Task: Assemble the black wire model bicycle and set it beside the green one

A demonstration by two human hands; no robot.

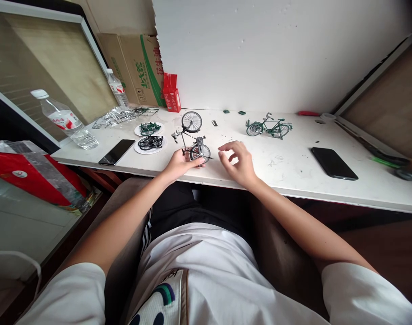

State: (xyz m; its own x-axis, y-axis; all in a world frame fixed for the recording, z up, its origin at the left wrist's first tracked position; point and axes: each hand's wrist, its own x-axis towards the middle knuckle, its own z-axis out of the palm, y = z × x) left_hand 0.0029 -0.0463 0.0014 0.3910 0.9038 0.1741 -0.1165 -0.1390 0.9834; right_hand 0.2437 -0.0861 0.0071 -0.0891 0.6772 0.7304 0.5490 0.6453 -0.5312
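My left hand [181, 164] is closed around the lower part of a dark model bicycle [188, 141], near the table's front edge. The thumb lies across its small spoked wheel [203, 154]. Behind the handlebar a second spoked wheel [192, 122] shows; I cannot tell whether it is joined to the frame. To the right of the bicycle, my right hand [238, 164] hovers with curved fingers, thumb and index tips slightly apart, nothing visible between them. A finished-looking green model bicycle [268, 126] stands farther right. A small dark part [214, 123] lies behind the hands.
Paper plates hold green bicycle parts [149, 129] and black bicycle parts [150, 143]. Phones [117, 151] [333, 163] lie left and right. Bottles [68, 119], parts frames in plastic [119, 117], a carton [134, 67] and a red box [172, 93] stand at the left.
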